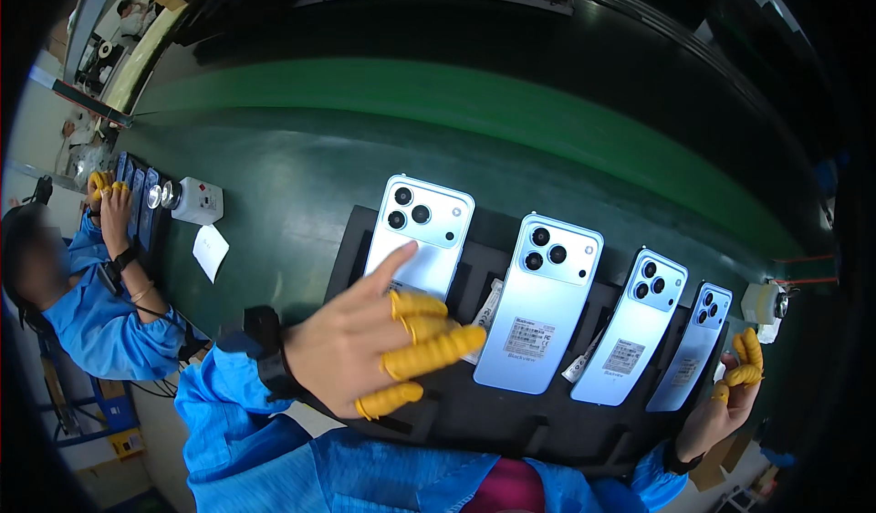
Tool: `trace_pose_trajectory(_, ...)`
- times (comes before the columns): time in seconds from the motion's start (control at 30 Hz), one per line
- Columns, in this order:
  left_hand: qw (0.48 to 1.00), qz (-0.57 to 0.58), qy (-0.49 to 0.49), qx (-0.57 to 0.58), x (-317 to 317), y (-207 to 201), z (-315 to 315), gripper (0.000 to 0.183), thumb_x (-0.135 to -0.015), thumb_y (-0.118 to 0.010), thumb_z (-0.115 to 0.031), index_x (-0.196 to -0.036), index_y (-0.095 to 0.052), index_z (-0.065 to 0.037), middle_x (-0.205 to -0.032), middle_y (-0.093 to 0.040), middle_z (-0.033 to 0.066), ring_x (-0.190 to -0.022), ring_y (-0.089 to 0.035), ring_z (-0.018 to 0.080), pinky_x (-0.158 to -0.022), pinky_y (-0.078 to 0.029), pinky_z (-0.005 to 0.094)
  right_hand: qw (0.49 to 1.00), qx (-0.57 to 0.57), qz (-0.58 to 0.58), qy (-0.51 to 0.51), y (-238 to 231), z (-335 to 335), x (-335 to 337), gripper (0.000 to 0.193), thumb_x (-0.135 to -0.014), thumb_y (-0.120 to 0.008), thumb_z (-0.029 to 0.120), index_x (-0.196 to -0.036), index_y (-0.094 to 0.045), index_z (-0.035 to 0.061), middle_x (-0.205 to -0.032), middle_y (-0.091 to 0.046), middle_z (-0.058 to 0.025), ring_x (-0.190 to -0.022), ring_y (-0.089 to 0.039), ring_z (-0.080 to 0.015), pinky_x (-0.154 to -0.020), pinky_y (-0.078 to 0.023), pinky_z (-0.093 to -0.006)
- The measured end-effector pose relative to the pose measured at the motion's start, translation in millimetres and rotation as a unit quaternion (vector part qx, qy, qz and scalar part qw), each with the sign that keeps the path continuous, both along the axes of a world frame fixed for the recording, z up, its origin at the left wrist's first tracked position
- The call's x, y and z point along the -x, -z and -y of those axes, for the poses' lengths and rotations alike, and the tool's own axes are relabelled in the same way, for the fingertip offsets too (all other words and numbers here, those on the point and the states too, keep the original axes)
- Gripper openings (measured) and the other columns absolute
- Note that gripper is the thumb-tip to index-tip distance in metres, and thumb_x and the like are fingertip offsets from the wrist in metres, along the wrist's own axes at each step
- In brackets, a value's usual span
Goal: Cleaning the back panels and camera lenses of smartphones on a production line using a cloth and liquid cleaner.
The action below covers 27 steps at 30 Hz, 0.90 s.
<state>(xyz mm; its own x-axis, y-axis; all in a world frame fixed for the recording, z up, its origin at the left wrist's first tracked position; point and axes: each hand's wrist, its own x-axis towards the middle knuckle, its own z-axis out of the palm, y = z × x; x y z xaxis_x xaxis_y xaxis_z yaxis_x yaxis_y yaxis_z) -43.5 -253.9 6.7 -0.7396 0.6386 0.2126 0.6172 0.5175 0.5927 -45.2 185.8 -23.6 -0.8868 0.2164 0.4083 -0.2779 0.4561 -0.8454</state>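
Four light-blue smartphones would be a count too high, so several light-blue smartphones lie back side up in a row on a black foam tray (438,413). Across the lower part of the leftmost smartphone (429,256) reaches my left hand (351,349), its bare index finger on or just over the phone's back. Its other fingers are stretched out in yellow finger cots, and nothing shows in them. To the right lie a second smartphone (534,303), a third (634,326) and the rightmost one (692,349). Beside that last phone, my right hand (725,404) has curled fingers in yellow cots; a small whitish bit shows between them, too unclear to name.
White printed strips (485,320) stick out between the phones. A white bottle (198,201) and a paper slip (211,252) are on the green bench at left. Another white container (762,303) stands at right. A co-worker (100,285) handles phones at far left.
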Motion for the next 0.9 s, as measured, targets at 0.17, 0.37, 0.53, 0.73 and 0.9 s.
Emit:
trace_pose_trajectory(0.17,0.997,0.017,-0.026,-0.064,7,8,15,0.051,-0.08,-0.059,-0.031,-0.119,-0.062,0.003,-0.085,-0.059,0.0138,-0.085,-0.062,0.0301,-0.11,-0.022,0.0646,0.999,0.005,0.022,0.04,-4,7,0,0.032,-0.072,-0.032,-0.007,-0.094,-0.053,-0.0005,-0.132,-0.053,-0.0184,-0.109,-0.056,-0.024,-0.101,-0.04,-0.0356)
trace_pose_trajectory(0.37,0.997,-0.014,-0.016,-0.069,12,17,18,0.056,-0.08,-0.064,-0.032,-0.123,-0.06,0.003,-0.082,-0.055,0.0126,-0.083,-0.061,0.0294,-0.111,-0.026,0.0604,1.0,0.016,0.016,0.001,0,2,1,0.034,-0.072,-0.032,-0.009,-0.097,-0.054,-0.0007,-0.132,-0.053,-0.0177,-0.108,-0.057,-0.0227,-0.102,-0.04,-0.0352)
trace_pose_trajectory(0.53,0.998,-0.017,-0.014,-0.067,14,18,16,0.057,-0.08,-0.066,-0.034,-0.123,-0.059,0.003,-0.082,-0.055,0.0125,-0.083,-0.061,0.0297,-0.11,-0.027,0.0596,1.0,0.008,0.025,0.004,-2,7,2,0.044,-0.076,-0.031,-0.011,-0.111,-0.055,-0.0034,-0.13,-0.054,-0.017,-0.109,-0.058,-0.022,-0.102,-0.04,-0.0339)
trace_pose_trajectory(0.73,0.996,0.006,-0.022,-0.082,16,20,15,0.052,-0.08,-0.062,-0.032,-0.115,-0.063,0.006,-0.084,-0.061,0.0164,-0.081,-0.063,0.0319,-0.111,-0.025,0.0581,0.999,0.001,0.033,0.01,-2,6,2,0.05,-0.079,-0.031,-0.01,-0.123,-0.053,-0.0043,-0.129,-0.056,-0.0166,-0.107,-0.059,-0.0212,-0.103,-0.041,-0.0327)
trace_pose_trajectory(0.9,0.963,0.057,0.006,-0.265,13,24,20,0.051,-0.076,-0.068,-0.022,-0.121,-0.062,0.003,-0.084,-0.064,0.0161,-0.08,-0.062,0.0298,-0.099,-0.043,0.0464,1.0,0.006,0.03,-0.004,2,2,3,0.049,-0.079,-0.031,-0.01,-0.123,-0.053,-0.0043,-0.129,-0.056,-0.0164,-0.106,-0.06,-0.0203,-0.102,-0.041,-0.0319)
